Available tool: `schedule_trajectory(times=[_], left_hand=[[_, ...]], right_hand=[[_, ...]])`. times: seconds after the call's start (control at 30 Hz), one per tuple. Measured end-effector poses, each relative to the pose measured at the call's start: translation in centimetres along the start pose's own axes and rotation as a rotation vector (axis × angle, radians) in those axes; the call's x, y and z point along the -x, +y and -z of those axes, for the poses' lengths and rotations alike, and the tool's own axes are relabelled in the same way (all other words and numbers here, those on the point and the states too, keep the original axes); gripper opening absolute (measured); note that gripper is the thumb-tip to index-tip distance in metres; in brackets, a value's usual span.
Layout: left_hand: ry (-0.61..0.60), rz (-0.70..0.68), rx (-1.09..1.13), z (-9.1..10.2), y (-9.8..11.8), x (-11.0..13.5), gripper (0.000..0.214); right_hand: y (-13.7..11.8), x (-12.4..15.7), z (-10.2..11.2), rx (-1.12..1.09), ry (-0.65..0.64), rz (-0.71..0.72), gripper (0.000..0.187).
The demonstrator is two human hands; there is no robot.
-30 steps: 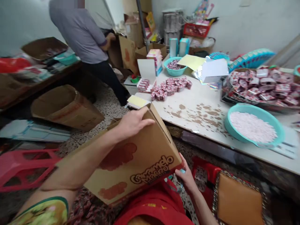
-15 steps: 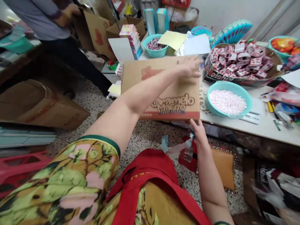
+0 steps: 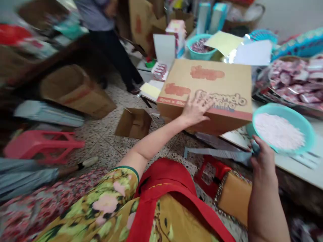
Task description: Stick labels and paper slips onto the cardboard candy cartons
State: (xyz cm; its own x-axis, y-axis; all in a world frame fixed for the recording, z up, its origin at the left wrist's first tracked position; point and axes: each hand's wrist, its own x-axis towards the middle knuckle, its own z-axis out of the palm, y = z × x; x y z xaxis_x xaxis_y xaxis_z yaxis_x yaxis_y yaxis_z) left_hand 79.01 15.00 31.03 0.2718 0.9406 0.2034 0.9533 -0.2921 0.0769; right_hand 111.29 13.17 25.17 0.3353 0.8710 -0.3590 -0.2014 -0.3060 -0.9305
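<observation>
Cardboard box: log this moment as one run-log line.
left hand: flat on cardboard box | cardboard box: at table edge | right hand: pinching blue-grey strip beside teal bowl

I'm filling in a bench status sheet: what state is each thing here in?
Large cardboard box: lying on the table, printed face up.
Left hand: open, fingers spread flat on that box.
Right hand: closed on a grey-blue strip.
Teal bowl: filled with white pieces.
Small carton on the floor: open.
White carton: lid raised.
</observation>
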Motion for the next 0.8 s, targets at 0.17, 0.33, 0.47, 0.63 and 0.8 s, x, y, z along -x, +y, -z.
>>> schedule_trajectory(times=[0.17, 0.33, 0.47, 0.63, 0.8], left_hand=[[0.204, -0.058, 0.258, -1.5, -3.0, -0.2, 0.084], [0.413, -0.27, 0.498, -2.9, 1.9, 4.2, 0.053], [0.281, -0.414, 0.768, -6.1, 7.6, 7.8, 0.031], [-0.225, -0.131, 0.936, -9.3, 5.8, 11.6, 0.025], [-0.633, 0.189, 0.757, -10.7, 0.7, 16.5, 0.028]], right_hand=[[-2.7, -0.6, -1.8, -0.159, -0.181, -0.046, 0.031], [-4.0, 1.2, -3.1, -0.142, -0.248, 0.119, 0.042], [-6.2, 3.2, -3.6, -0.086, -0.277, 0.253, 0.042], [-11.4, -3.4, -4.9, 0.19, -0.168, 0.558, 0.036], [-16.0, -16.0, -7.8, 0.615, -0.026, 0.884, 0.025]])
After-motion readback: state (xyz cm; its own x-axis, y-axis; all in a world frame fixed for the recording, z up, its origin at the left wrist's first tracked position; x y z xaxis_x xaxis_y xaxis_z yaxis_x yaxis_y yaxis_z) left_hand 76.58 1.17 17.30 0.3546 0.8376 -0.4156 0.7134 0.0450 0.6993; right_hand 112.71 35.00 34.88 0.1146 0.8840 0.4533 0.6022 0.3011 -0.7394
